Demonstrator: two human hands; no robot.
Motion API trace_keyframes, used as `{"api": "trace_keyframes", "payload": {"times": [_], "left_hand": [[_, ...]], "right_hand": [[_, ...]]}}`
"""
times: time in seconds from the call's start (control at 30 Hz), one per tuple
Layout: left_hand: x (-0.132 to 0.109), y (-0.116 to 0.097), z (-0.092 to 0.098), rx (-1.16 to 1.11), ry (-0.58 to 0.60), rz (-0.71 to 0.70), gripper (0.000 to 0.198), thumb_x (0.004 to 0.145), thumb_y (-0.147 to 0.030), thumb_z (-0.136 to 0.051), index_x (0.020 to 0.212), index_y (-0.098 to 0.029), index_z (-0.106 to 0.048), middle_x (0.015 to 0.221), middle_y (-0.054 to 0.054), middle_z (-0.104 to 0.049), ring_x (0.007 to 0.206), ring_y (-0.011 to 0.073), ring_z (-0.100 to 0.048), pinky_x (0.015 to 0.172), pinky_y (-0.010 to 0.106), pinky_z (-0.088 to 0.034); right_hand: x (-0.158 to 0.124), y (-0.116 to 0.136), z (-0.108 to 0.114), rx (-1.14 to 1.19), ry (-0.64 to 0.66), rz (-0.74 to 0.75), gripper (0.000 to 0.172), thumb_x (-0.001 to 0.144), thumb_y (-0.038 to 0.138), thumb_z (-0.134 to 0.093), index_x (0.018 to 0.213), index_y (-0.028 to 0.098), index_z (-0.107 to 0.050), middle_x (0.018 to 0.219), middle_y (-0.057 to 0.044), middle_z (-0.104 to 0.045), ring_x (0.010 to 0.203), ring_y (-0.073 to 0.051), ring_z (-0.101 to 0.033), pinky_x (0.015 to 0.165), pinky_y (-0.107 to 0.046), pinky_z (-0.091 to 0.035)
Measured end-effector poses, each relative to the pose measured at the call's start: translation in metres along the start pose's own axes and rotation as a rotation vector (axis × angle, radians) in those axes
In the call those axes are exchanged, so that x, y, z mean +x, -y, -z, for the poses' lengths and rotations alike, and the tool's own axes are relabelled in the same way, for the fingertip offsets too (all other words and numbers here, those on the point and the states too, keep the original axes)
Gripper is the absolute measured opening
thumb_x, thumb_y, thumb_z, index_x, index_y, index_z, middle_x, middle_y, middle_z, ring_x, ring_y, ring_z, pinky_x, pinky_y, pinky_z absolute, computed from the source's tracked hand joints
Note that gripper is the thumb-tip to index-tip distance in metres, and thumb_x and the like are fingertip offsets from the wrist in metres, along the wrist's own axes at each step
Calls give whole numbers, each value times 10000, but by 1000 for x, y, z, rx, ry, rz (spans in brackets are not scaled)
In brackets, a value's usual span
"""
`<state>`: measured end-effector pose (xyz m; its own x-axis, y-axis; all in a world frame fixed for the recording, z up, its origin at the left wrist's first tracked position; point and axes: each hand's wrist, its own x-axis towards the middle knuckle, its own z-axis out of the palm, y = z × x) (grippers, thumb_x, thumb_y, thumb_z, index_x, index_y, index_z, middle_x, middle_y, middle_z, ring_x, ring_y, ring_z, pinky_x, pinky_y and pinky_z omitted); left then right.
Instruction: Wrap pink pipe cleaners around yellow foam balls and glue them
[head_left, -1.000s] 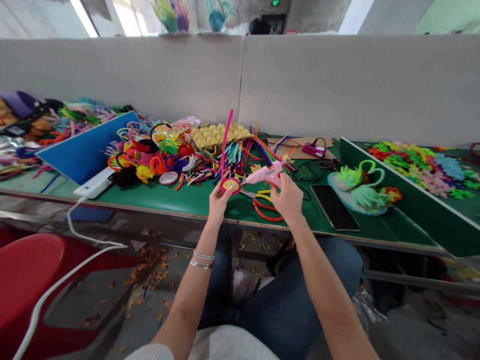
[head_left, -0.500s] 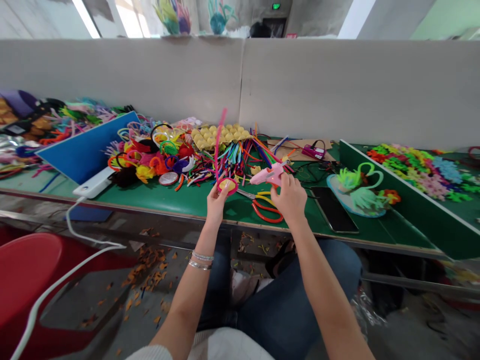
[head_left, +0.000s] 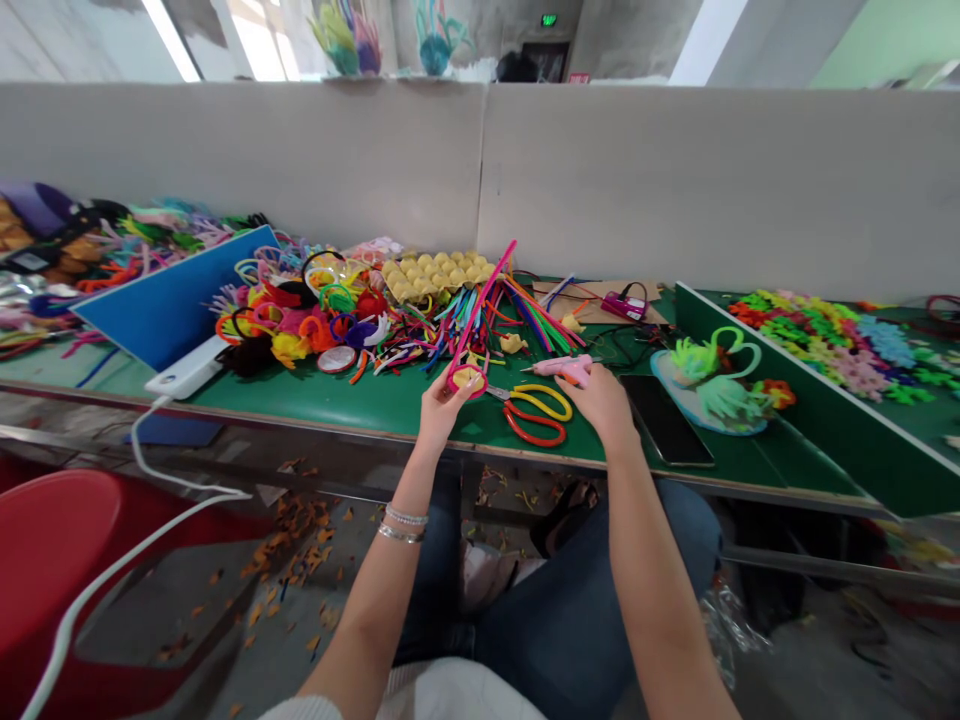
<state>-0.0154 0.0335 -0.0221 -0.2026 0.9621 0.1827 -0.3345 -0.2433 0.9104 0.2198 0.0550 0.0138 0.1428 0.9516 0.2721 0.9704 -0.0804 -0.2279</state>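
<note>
Yellow cup (head_left: pixel 462 379): one, magenta-rimmed (one long stem (head_left: pixel 486 303) slanting up), pinched in left hand (head_left: pixel 439 408); right hand (head_left: pixel 607 402) grips one pink glue gun (head_left: pixel 556 366).

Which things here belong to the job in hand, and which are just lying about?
Likely in the job:
- yellow cup-shaped piece rimmed with fuzzy magenta stem, in left hand
- pink plastic glue gun, at right hand
- perhaps red-and-yellow-handled metal scissors

Seemingly lying about:
- flat black phone
- long white plastic power strip
- round red plastic stool
</note>
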Motion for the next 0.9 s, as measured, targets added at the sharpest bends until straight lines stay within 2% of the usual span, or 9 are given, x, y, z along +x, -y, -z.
{"api": "trace_keyframes", "payload": {"times": [0.1,0.17,0.33,0.4,0.5,0.6,0.73,0.8,0.9], "left_hand": [[-1,1,0,56,20,-18,625,614,-333,-753,1191,-165,-580,1049,61,-684,956,203,-633,897,335,-493],[-2,1,0,103,47,-38,622,627,-327,-748,1203,-173,-571,1069,60,-679,962,202,-634,903,337,-493],[-4,4,1,195,73,-67,627,650,-328,-733,1234,-199,-546,1069,55,-680,973,210,-638,928,357,-477],[-5,4,1,242,58,-96,620,657,-325,-729,1238,-211,-544,1098,56,-668,992,216,-630,941,360,-464],[-7,4,1,334,45,-175,572,680,-318,-713,1225,-236,-558,1145,51,-646,1041,221,-603,959,341,-441],[-8,3,-2,435,54,-280,523,714,-304,-686,1219,-248,-564,1196,57,-618,1102,224,-567,974,321,-421],[-8,5,-6,573,109,-361,482,736,-296,-666,1207,-259,-573,1200,76,-609,1107,238,-561,969,330,-415],[-5,5,-7,630,143,-388,484,748,-305,-653,1221,-276,-560,1193,76,-608,1079,243,-574,950,332,-422],[1,4,-3,711,127,-421,516,763,-315,-635,1264,-285,-517,1198,84,-599,1046,253,-584,916,331,-431]], "right_hand": [[1,4,-2,-17,-87,25,349,829,448,-463,886,121,-572,925,-159,-616,892,-253,-563,707,-327,-410],[5,5,-1,69,-182,4,351,849,452,-422,892,135,-567,954,-155,-609,929,-257,-545,743,-354,-412],[15,9,2,703,-309,50,419,927,414,-174,1080,166,-475,1013,-112,-592,939,-178,-576,775,-327,-454],[15,12,4,825,-385,39,441,930,383,-100,1139,171,-426,1041,-116,-572,968,-173,-582,790,-338,-465],[8,16,9,753,-595,61,415,920,375,-128,1167,172,-393,1096,-138,-531,1044,-205,-553,858,-402,-445],[-4,19,11,568,-820,163,378,905,364,-208,1184,164,-367,1203,-179,-464,1170,-243,-467,942,-466,-387],[-16,26,8,392,-829,384,406,875,369,-286,1232,175,-300,1221,-194,-435,1206,-278,-443,946,-521,-381],[-18,31,8,398,-854,395,446,872,346,-306,1279,178,-234,1233,-195,-417,1214,-281,-438,954,-533,-378],[-15,32,16,474,-970,323,480,890,299,-282,1335,179,-147,1296,-196,-352,1265,-271,-385,982,-523,-367]]}}
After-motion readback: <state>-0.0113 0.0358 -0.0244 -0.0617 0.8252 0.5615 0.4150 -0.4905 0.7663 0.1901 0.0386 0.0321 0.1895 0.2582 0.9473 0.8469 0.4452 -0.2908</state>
